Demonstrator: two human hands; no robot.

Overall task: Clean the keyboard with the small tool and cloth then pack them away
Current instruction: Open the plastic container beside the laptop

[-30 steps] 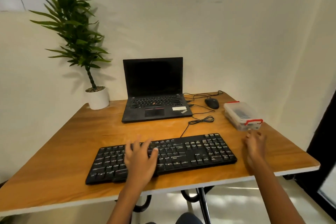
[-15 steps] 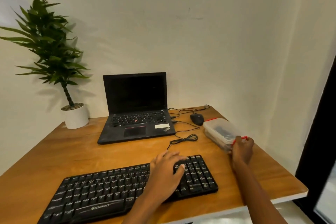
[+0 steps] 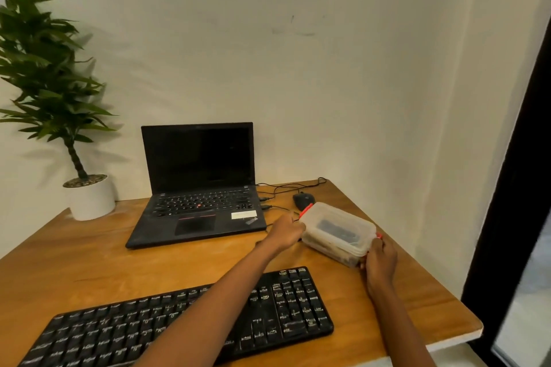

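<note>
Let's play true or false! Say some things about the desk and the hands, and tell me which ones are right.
1. The left hand and right hand are both on the plastic box. True.
2. The laptop screen shows a cartoon. False: it is dark.
3. The mouse sits behind the box. True.
4. The flowerpot is red. False: it is white.
5. A hand is typing on the keyboard. False: neither hand touches it.
</note>
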